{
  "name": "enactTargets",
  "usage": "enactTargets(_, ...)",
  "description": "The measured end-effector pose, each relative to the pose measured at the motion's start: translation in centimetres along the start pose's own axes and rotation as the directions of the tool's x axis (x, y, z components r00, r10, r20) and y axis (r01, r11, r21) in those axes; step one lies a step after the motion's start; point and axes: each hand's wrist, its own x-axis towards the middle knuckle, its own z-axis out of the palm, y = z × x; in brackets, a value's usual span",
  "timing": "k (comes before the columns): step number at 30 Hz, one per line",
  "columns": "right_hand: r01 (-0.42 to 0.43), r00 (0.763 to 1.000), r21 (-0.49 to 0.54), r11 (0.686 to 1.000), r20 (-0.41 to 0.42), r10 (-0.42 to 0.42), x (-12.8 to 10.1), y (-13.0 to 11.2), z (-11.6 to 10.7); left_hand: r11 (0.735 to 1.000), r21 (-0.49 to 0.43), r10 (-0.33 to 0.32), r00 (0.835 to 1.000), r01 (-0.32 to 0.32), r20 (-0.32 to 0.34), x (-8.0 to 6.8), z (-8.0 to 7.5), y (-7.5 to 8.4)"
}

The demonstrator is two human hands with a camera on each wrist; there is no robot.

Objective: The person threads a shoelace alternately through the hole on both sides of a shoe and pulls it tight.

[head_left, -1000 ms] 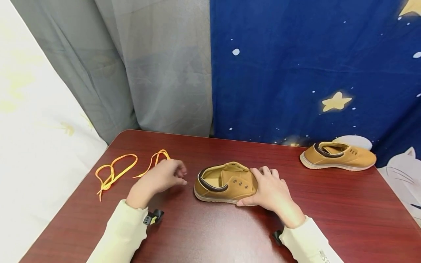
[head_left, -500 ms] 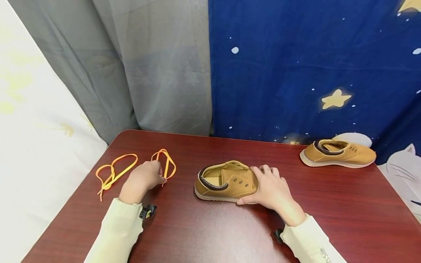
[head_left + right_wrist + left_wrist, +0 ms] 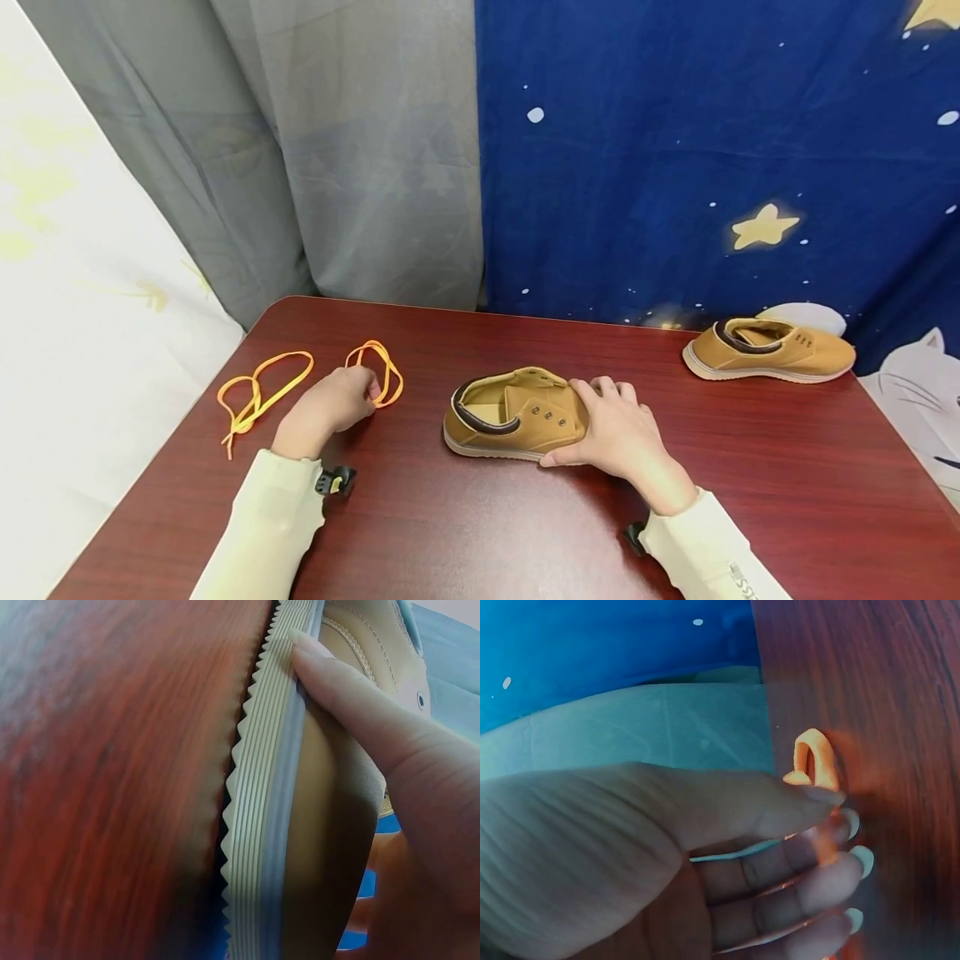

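Covering the toe of the shoe [image 3: 513, 414] mid-table, the right hand [image 3: 618, 437] curls over it, thumb pressed along the ribbed sole. Left hand [image 3: 330, 406] pinches an orange lace [image 3: 381, 375] near the far-left corner; most of that lace is hidden by fingers in the wrist view. Another lace [image 3: 255, 398] lies just left, second shoe [image 3: 768, 352] far right. Dark red wood-grain table [image 3: 487, 533], grey curtain [image 3: 315, 158] and starry blue cloth [image 3: 712, 150] behind. Sleeve lettering is cut off, unreadable.
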Motion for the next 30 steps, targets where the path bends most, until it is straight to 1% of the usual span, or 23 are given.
enactTargets(5,-0.002,1.000,0.000,1.000,0.006,0.002,0.0,0.0,-0.1,0.999,0.019,0.029,0.999,-0.028,-0.030,-0.1,-0.3,0.2)
enactTargets(12,-0.004,1.000,-0.004,1.000,0.005,0.004,-0.1,0.1,0.0,0.997,-0.064,0.038,0.995,-0.044,-0.092,-0.6,-1.2,0.6)
enactTargets(14,-0.003,1.000,-0.004,1.000,0.004,0.003,-0.1,0.1,0.0,0.995,-0.070,0.057,0.993,-0.065,-0.108,-0.8,-1.6,0.8)
enactTargets(18,-0.007,1.000,0.001,1.000,0.006,0.007,-0.2,0.2,0.1,0.990,-0.044,0.125,0.979,-0.134,-0.160,-1.2,-2.3,1.2)
enactTargets(23,-0.007,1.000,0.001,1.000,0.002,0.007,-0.2,0.1,0.1,0.983,-0.021,0.171,0.959,-0.180,-0.228,-1.6,-2.9,1.4)
enactTargets(25,-0.005,1.000,-0.002,1.000,-0.002,0.005,-0.1,0.1,0.1,0.978,-0.037,0.191,0.953,-0.205,-0.235,-1.7,-3.1,1.5)
enactTargets(28,-0.003,1.000,-0.005,1.000,-0.005,0.003,0.0,0.2,0.2,0.966,-0.073,0.227,0.948,-0.249,-0.224,-1.7,-3.3,1.7)
enactTargets(30,-0.002,1.000,-0.009,1.000,-0.005,0.002,0.0,0.3,0.3,0.959,-0.088,0.244,0.942,-0.270,-0.230,-1.8,-3.4,1.7)
